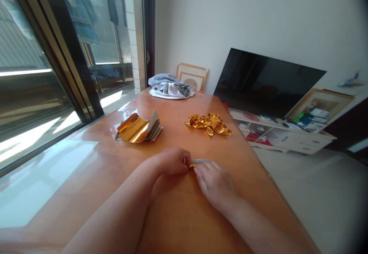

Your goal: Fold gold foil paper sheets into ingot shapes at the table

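Note:
Close together over the middle of the table, my left hand [175,161] and my right hand [215,181] both grip one sheet of gold foil paper [198,162]. Its pale back shows as a narrow strip along the far side, with a bit of gold between my fingers; my hands cover the rest. Beyond my left hand lies a stack of gold foil paper [135,129], its top sheets curled and its pale edges fanned on the right. Farther off to the right sits a pile of folded gold foil pieces [209,124].
The glossy wooden table [172,215] stretches away from me. Folded grey cloth [171,87] lies at its far end, with picture frames [192,75] behind. Glass doors [83,47] stand at left; a television [264,81] and a white cabinet [287,139] are at right.

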`<state>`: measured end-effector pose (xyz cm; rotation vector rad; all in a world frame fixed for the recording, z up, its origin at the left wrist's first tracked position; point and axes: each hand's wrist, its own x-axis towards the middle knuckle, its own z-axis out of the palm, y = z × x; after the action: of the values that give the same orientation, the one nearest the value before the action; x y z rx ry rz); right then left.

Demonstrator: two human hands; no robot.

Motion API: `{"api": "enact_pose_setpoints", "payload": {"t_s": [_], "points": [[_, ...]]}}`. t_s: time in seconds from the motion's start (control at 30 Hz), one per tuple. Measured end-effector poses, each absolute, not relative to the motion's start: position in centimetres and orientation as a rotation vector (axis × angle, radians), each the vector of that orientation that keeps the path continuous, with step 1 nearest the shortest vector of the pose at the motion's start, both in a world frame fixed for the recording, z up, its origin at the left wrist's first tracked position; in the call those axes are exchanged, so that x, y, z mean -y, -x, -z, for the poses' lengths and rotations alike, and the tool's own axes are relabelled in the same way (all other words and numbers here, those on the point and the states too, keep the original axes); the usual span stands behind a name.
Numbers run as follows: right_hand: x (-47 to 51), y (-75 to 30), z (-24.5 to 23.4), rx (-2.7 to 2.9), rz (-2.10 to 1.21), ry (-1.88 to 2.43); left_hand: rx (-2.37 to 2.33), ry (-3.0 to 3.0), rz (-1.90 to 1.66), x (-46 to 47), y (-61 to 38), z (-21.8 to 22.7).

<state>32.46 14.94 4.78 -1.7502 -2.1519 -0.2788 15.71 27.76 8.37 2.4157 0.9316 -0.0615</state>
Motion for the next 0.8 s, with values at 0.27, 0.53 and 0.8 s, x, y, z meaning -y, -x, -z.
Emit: {"api": "enact_pose_setpoints", "payload": {"t_s": [0.27, 0.53, 0.8], "points": [[-15.2, -32.5, -5.0, 1.953, 0.077, 1.82, -0.956, -2.425, 0.021, -27.8, -15.8, -8.3], [-16.1, -33.5, -4.2, 1.811, -0.155, 1.909, -0.982, -2.393, 0.022, -27.8, -15.9, -8.4], [-16.3, -33.2, -4.5, 1.756, -0.187, 1.979, -0.998, -2.353, 0.028, -28.2, -16.0, -8.2]]}}
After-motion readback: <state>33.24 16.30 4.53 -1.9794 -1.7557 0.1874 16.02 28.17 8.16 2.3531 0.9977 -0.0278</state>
